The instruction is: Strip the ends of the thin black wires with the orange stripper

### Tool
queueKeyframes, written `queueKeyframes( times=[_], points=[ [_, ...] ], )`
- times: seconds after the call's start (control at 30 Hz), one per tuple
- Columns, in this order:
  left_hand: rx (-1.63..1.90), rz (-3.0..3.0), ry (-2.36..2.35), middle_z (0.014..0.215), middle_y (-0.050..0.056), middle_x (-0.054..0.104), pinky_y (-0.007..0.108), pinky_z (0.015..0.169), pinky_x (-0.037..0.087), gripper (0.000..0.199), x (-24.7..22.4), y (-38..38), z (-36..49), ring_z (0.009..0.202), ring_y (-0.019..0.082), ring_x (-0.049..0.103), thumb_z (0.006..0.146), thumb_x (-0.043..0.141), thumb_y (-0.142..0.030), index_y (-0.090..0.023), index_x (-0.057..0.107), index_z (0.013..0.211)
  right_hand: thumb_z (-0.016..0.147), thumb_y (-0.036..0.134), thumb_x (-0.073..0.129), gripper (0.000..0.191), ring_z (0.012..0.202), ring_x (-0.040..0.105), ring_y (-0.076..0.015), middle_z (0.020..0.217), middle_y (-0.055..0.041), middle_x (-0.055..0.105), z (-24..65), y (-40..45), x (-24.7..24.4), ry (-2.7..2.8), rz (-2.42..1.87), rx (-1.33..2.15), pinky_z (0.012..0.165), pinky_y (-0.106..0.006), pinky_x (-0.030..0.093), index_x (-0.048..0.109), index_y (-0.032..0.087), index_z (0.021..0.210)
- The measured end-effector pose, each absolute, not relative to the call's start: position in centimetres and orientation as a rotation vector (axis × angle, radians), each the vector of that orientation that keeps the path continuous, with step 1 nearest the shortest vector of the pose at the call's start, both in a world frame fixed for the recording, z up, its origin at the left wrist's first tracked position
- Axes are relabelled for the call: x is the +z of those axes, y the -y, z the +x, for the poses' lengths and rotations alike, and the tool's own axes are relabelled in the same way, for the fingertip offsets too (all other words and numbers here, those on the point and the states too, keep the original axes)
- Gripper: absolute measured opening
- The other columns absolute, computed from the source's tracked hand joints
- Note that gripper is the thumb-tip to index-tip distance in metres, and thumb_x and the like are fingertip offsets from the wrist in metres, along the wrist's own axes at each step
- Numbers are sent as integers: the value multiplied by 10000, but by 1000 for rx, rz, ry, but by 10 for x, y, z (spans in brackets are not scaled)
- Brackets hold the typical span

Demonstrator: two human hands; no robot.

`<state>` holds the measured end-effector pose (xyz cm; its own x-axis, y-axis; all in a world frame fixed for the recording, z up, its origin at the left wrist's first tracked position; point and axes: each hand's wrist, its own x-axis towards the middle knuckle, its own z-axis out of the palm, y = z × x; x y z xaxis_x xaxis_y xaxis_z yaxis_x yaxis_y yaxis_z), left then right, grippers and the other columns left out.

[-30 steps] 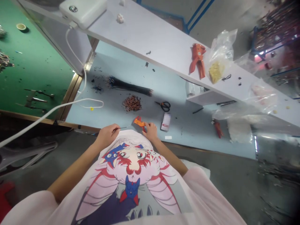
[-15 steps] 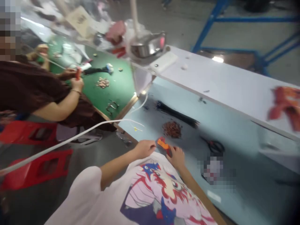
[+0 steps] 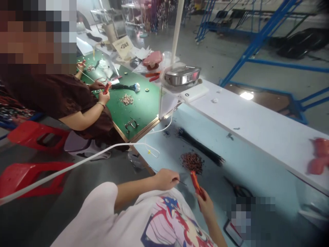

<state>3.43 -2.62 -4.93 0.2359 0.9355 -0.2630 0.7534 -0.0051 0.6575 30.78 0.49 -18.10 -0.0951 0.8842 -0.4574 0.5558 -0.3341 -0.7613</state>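
Observation:
My left hand (image 3: 166, 179) is closed in a pinch on a thin dark wire (image 3: 182, 183), whose end pokes out to the right. Wrapped in my right hand (image 3: 207, 203) are the handles of an orange-red wire stripper (image 3: 196, 183). Its head points up and away from me, just right of the wire and apart from it. Just beyond the tool's head lies a heap of small reddish-brown bits (image 3: 192, 162). Behind the heap a bundle of black wires (image 3: 202, 146) rests on the light blue tabletop (image 3: 244, 151).
Black-handled scissors (image 3: 241, 190) lie to the right, near a dark-framed object (image 3: 232, 233). A white cable (image 3: 108, 148) crosses on the left. A metal lunch box (image 3: 183, 75) stands on the white ledge (image 3: 257, 116). At the green table (image 3: 149, 111) a co-worker (image 3: 87, 116) holds a red-handled tool.
The view has tilted upward. My right hand has swung the wire stripper away from my left hand, to the right, and its head now points forward. The wire in my left hand now shows.

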Motion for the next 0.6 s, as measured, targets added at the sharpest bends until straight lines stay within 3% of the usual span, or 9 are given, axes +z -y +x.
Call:
queueKeyframes(
  times=[0.13, 0.23, 0.43, 0.6],
  points=[
    [358, 1798, -1524, 895, 10, 708, 230, 736, 436, 209, -49, 22, 38, 821, 156, 635, 845, 482, -280, -223, 660, 936, 592, 492, 701, 573, 759, 622, -213, 852, -25, 664, 305, 12, -158, 826, -1694, 1802, 694, -335, 489, 572, 190, 1061],
    [403, 1785, -1484, 856, 7, 700, 220, 711, 421, 196, -49, 22, 38, 784, 146, 619, 834, 486, -266, -217, 662, 904, 579, 403, 743, 480, 789, 639, -204, 885, -17, 679, 289, 16, -139, 542, -1468, 1944, 715, -341, 508, 595, 214, 995],
    [457, 1767, -1464, 749, 11, 666, 217, 642, 373, 196, -53, 16, 39, 688, 133, 564, 820, 469, -250, -196, 657, 822, 551, 200, 690, 448, 817, 649, -209, 920, -41, 687, 254, 7, -111, 466, -1193, 1922, 729, -349, 507, 601, 208, 990],
    [534, 1736, -1394, 689, 9, 624, 228, 627, 364, 251, -56, 2, 39, 649, 132, 538, 861, 386, -287, -182, 613, 833, 577, 169, 673, 406, 713, 646, -184, 858, -36, 673, 237, 3, -94, 462, -1064, 1873, 685, -342, 504, 571, 185, 970]
  ],
)
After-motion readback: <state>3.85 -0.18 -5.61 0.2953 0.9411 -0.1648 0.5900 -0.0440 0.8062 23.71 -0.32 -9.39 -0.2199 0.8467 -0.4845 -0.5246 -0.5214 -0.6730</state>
